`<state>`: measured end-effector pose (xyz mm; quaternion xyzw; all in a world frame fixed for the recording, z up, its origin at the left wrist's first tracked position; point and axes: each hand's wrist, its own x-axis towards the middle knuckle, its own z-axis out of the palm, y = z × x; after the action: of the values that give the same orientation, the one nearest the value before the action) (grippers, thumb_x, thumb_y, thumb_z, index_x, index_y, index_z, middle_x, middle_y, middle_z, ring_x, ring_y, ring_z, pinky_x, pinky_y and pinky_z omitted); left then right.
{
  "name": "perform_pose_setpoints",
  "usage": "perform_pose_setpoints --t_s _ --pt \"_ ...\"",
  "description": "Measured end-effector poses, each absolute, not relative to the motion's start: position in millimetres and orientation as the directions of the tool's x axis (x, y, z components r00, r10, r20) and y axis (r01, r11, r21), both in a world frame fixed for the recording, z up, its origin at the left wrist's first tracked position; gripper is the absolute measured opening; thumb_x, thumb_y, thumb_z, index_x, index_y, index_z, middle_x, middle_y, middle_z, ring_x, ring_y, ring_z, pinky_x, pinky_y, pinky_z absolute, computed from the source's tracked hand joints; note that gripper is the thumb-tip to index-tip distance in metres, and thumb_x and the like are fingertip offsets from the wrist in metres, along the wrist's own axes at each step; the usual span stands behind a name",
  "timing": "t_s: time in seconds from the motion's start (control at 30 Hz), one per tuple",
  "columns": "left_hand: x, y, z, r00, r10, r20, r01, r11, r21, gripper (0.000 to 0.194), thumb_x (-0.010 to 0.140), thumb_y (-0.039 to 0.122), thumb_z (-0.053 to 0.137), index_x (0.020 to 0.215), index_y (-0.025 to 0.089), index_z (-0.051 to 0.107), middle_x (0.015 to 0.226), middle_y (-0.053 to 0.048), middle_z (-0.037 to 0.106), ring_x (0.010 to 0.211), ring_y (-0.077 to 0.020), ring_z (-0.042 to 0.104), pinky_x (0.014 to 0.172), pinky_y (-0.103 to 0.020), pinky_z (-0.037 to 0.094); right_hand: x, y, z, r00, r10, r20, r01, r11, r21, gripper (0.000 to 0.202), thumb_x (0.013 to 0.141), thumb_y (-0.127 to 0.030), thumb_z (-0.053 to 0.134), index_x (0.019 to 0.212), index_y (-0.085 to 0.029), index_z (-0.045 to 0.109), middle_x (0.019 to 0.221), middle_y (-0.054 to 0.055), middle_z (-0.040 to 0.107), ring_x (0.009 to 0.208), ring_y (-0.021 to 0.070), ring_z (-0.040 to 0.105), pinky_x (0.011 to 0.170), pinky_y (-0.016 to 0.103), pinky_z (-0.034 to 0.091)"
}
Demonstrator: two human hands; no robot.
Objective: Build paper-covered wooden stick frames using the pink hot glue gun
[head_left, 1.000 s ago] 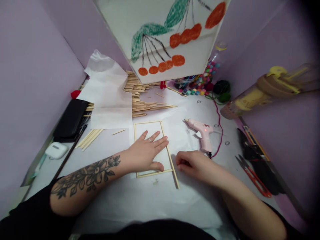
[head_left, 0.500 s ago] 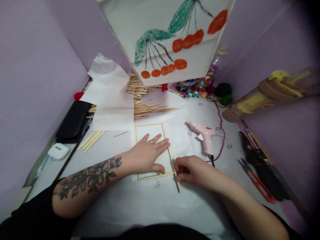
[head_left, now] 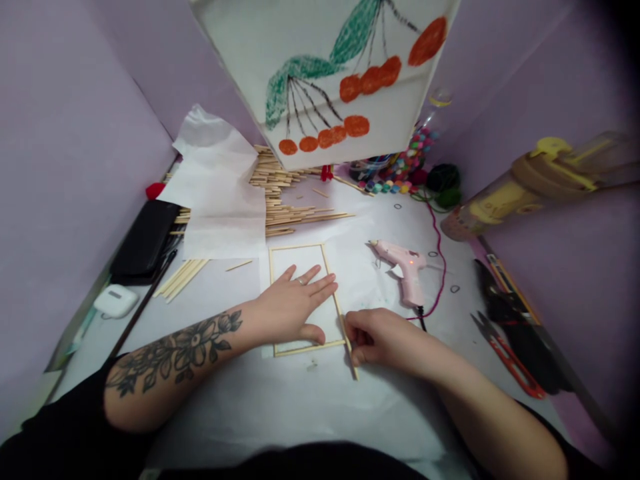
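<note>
A stick frame (head_left: 298, 347) lies on white paper (head_left: 295, 259). The left hand (head_left: 295, 307) presses flat over it, fingers spread wide; the right hand (head_left: 380, 339), fingers curled narrow, touches its right-hand stick, near the pink glue gun (head_left: 407, 270).

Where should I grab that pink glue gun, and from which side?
I'd take the glue gun by its handle, coming from the near right with your right hand: it lies flat, handle toward you, trigger on the left. Keep off the nozzle, pointing away left; the lit light suggests heat.
</note>
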<state>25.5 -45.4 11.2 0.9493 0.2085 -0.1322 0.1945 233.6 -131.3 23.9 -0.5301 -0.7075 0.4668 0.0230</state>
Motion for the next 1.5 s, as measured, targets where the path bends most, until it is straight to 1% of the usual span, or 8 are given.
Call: perform_pose_setpoints --t_s 0.2,0.4,0.63,0.97,1.17,1.3,1.43,1.5 --pt "26.1 -45.6 9.2 0.873 0.347 -0.343 0.450 -0.845 0.288 0.094 0.080 0.068 0.054 0.151 0.019 0.017 0.157 -0.009 0.013 0.146 -0.0322 0.007 0.114 -0.059 0.013 233.3 -131.5 23.0 -0.433 0.781 -0.450 0.737 0.020 -0.676 0.019 0.070 -0.021 0.076 0.071 -0.018 0.057 0.066 -0.004 0.059 0.059 0.0103 0.048 0.054 0.022 0.028" --pt "24.8 -46.1 6.1 0.878 0.348 -0.328 0.444 -0.848 0.289 0.094 0.080 0.068 0.054 0.151 0.020 0.016 0.158 -0.009 0.013 0.146 -0.0320 0.006 0.114 -0.059 0.012 233.4 -130.9 20.8 -0.423 0.769 -0.479 0.750 0.000 -0.662 0.022 0.069 -0.025 0.078 0.071 -0.018 0.057 0.066 -0.003 0.059 0.059 0.0109 0.048 0.053 0.022 0.027" --pt "24.3 -46.0 6.6 0.879 0.349 -0.323 0.446 -0.842 0.304 0.094 0.080 0.068 0.054 0.151 0.020 0.016 0.158 -0.008 0.013 0.146 -0.0310 0.006 0.114 -0.059 0.012 233.1 -131.9 19.4 -0.422 0.772 -0.475 0.750 0.003 -0.662 0.021 0.069 -0.023 0.077 0.071 -0.019 0.056 0.066 -0.004 0.058 0.059 0.0103 0.048 0.053 0.022 0.028" --pt "26.8 -45.9 15.4 0.860 0.348 -0.374 0.472 -0.821 0.321 0.092 0.081 0.065 0.056 0.151 0.020 0.017 0.158 -0.008 0.014 0.146 -0.0311 0.005 0.115 -0.058 0.012 231.7 -131.7 22.0 -0.422 0.773 -0.473 0.754 0.010 -0.657 0.019 0.071 -0.025 0.075 0.072 -0.019 0.057 0.067 -0.003 0.060 0.060 0.0111 0.049 0.054 0.023 0.028" --pt "24.6 -46.9 10.4 0.870 0.358 -0.339 0.464 -0.827 0.318 0.089 0.082 0.065 0.053 0.151 0.021 0.018 0.158 -0.008 0.014 0.146 -0.0308 0.005 0.115 -0.057 0.009 234.9 -131.3 21.1 -0.447 0.761 -0.470 0.736 0.015 -0.677 0.018 0.071 -0.023 0.075 0.074 -0.019 0.058 0.068 -0.003 0.060 0.061 0.0111 0.049 0.054 0.022 0.028" --pt "23.9 -47.6 8.2 0.879 0.365 -0.308 0.457 -0.831 0.317 0.089 0.082 0.066 0.052 0.151 0.021 0.018 0.157 -0.008 0.015 0.146 -0.0308 0.006 0.115 -0.057 0.007 235.3 -131.3 21.3 -0.451 0.758 -0.471 0.740 0.023 -0.672 0.019 0.071 -0.026 0.076 0.075 -0.019 0.058 0.068 -0.003 0.060 0.061 0.0111 0.049 0.054 0.022 0.028" --pt "24.8 -47.6 11.6 0.870 0.365 -0.330 0.466 -0.827 0.314 0.089 0.083 0.065 0.053 0.151 0.019 0.017 0.158 -0.008 0.014 0.146 -0.0311 0.006 0.114 -0.060 0.009 233.6 -131.5 21.9 -0.446 0.760 -0.473 0.757 0.038 -0.652 0.018 0.073 -0.028 0.074 0.075 -0.019 0.059 0.068 -0.003 0.060 0.060 0.0112 0.049 0.054 0.023 0.029" --pt "25.2 -47.3 13.1 0.867 0.362 -0.343 0.469 -0.826 0.314 0.089 0.083 0.064 0.053 0.151 0.020 0.017 0.158 -0.008 0.013 0.146 -0.0309 0.006 0.114 -0.060 0.011 232.7 -131.2 21.8 -0.442 0.760 -0.476 0.763 0.040 -0.645 0.018 0.073 -0.029 0.074 0.075 -0.019 0.059 0.068 -0.003 0.059 0.060 0.0112 0.049 0.054 0.023 0.028"
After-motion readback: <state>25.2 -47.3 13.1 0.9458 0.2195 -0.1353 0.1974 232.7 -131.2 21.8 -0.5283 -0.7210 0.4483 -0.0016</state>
